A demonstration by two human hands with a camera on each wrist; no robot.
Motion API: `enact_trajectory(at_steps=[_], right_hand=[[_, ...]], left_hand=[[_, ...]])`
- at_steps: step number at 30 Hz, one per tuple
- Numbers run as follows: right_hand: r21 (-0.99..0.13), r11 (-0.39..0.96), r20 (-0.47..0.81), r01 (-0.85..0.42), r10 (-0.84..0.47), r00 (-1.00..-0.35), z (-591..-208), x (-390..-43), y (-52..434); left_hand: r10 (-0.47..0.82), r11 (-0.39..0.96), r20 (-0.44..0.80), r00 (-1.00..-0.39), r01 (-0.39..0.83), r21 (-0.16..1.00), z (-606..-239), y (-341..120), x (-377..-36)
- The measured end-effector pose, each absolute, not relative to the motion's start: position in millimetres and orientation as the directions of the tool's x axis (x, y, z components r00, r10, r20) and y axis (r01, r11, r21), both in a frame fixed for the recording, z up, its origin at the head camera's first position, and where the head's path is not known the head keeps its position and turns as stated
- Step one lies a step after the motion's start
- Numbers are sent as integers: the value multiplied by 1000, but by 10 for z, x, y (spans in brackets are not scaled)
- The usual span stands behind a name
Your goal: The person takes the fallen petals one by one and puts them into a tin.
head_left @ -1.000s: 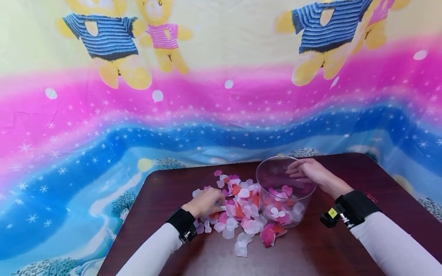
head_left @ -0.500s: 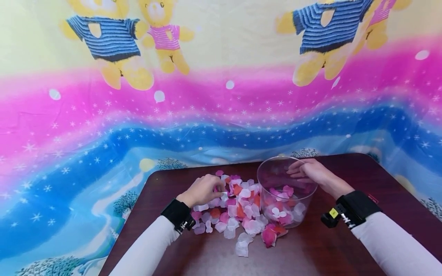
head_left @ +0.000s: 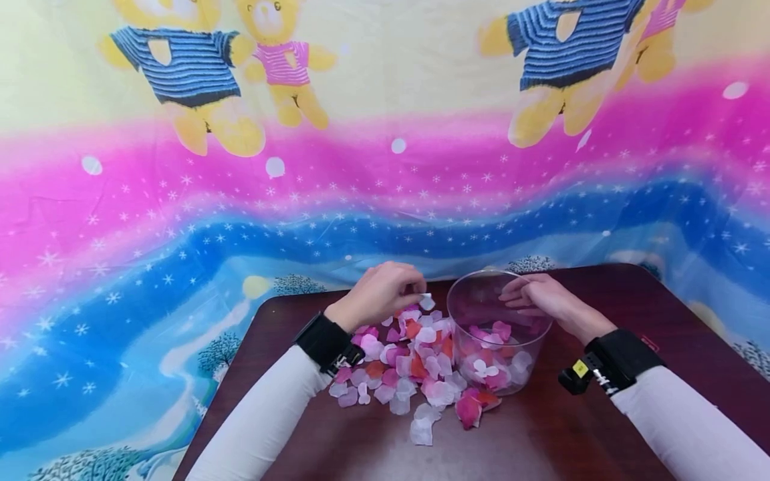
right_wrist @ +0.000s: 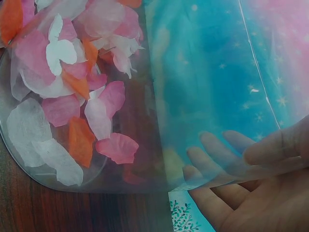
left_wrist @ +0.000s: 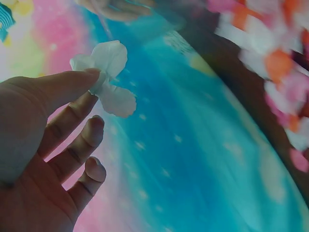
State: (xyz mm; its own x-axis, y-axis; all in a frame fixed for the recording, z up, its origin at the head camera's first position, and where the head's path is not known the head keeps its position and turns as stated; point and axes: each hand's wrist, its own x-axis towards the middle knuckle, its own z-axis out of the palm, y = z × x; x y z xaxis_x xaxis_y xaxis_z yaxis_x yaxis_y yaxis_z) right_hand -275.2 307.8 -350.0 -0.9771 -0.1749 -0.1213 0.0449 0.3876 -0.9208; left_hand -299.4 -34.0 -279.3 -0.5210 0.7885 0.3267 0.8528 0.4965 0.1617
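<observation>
Head view: the left hand (head_left: 385,291) is raised above the far edge of the petal pile (head_left: 409,364), thumb and forefinger pinched together on white petals (head_left: 426,298), the other fingers loosely curled beneath. The left wrist view shows those petals (left_wrist: 107,77) clamped at the fingertips (pale, two or three lobes), clear of the table. Just right of them stands the clear plastic tub (head_left: 498,333), its open rim level with the pinched petals and a little apart from them; nothing lies between the two. The right hand (head_left: 541,300) grips the tub's far rim, thumb outside, fingers curled over the wall, and the right wrist view shows those fingers (right_wrist: 217,159) through the clear plastic. Pink, white and orange petals already lie on the tub's floor (right_wrist: 72,111). The loose pile crowds the tub's left and near sides, touching its base. All rests on a dark wooden table (head_left: 601,427), with a bear-printed cloth (head_left: 180,200) hanging behind.
</observation>
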Motion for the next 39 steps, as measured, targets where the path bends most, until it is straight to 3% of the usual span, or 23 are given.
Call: enact_trajectory(at_steps=[5,12,27,39], right_hand=[[-919,392,-126,48,-175,-976,-3492,-2743,3077],[-917,394,-136,61,-164,-977,-3472,-2759,3038],[-924,380,-111,34,-183,-977,-3499,-2745,3057],[-919,393,-113,32,-185,-976,-3495,-2757,3075]], left_hand=[[816,446,337,-470,882,151,-2690,-41,-2920],[839,433,301,-454,891,137,-2690,156,-2891],[810,503,276,-518,855,129,-2794,-229,-2907],[772,595,160,-615,788,159,-3237,-735,-2936]])
